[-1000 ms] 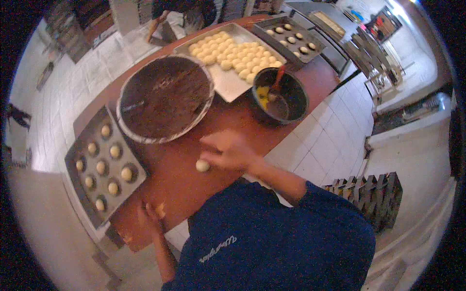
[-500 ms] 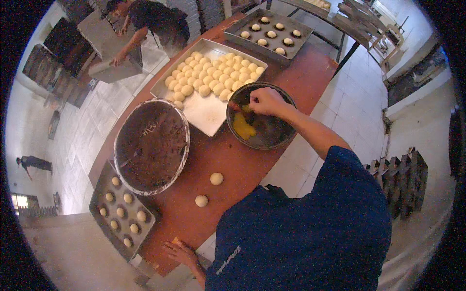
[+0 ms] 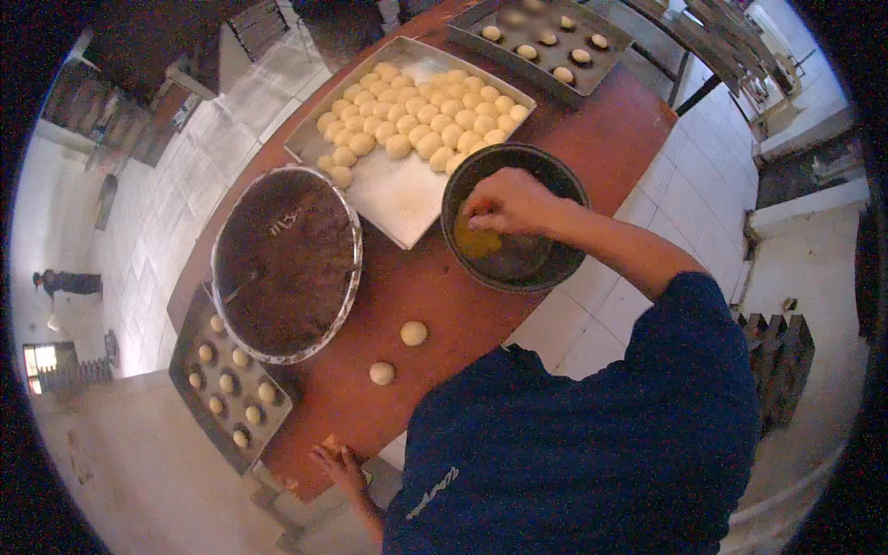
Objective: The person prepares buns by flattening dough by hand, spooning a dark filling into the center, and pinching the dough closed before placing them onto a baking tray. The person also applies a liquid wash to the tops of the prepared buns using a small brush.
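Note:
Over the dark round bowl [image 3: 558, 264] is my right hand [image 3: 511, 202], its fingers pinched together above a yellow substance [image 3: 478, 242]. Whatever it grips is hidden beneath the fingers. At the near left edge of the table rests my left hand [image 3: 344, 467], fingers somewhat apart, with nothing visible held. Two dough balls, one [image 3: 413, 333] slightly farther than the other [image 3: 382, 373], lie on the reddish-brown tabletop [image 3: 453, 305] between my hands. Beyond the bowl stands a metal tray [image 3: 407, 208] crowded with pale dough balls [image 3: 398, 146], its near part bare and dusted white.
A large foil-rimmed round tub [image 3: 359, 268] of dark brown filling sits left of the bowl. Dark baking trays with spaced dough balls stand at near left [image 3: 277, 416] and far right [image 3: 592, 79]. Dark stacked metal pieces [image 3: 782, 361] stand at right; a distant person [image 3: 69, 282] is at left.
My right hand has shifted left within the bowl, nearer the yellow substance; a reddish thing beside it no longer shows. The left fingers have lifted slightly. The co-worker bending over a box has gone from view.

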### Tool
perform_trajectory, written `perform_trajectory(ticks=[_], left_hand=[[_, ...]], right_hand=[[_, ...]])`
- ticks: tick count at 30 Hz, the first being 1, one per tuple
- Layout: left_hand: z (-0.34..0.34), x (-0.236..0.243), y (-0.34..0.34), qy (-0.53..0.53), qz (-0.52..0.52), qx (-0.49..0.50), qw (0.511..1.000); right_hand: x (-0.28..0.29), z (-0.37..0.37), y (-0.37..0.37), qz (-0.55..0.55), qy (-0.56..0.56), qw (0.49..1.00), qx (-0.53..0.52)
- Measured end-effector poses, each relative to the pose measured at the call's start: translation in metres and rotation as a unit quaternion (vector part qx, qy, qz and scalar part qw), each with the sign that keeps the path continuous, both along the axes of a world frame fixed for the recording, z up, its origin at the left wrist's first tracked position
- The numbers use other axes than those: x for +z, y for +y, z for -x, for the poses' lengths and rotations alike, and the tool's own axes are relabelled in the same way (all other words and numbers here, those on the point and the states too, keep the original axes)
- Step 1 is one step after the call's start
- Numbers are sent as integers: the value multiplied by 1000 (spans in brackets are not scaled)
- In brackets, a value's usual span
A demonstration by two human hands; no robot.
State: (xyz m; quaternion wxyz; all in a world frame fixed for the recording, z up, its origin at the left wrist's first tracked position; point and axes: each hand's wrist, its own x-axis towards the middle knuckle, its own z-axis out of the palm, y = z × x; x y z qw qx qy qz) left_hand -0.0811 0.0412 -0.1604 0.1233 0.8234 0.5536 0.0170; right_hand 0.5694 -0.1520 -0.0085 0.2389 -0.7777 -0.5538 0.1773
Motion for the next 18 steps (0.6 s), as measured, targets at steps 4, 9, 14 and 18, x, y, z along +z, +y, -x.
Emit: perform_trajectory(ticks=[4, 9, 14, 18], left_hand=[[-21, 38, 8, -214, 232, 29, 949], [-49, 72, 28, -76, 235, -3, 969], [-136, 165, 40, -321, 251, 33, 913], [-181, 198, 102, -571, 161, 35, 804]], right_hand=[[-26, -6, -13, -38, -66, 996, 37], [-38, 6, -23, -146, -48, 988, -29], [-10, 27, -26, -152, -33, 985, -69], [18, 68, -23, -216, 28, 945, -243]])
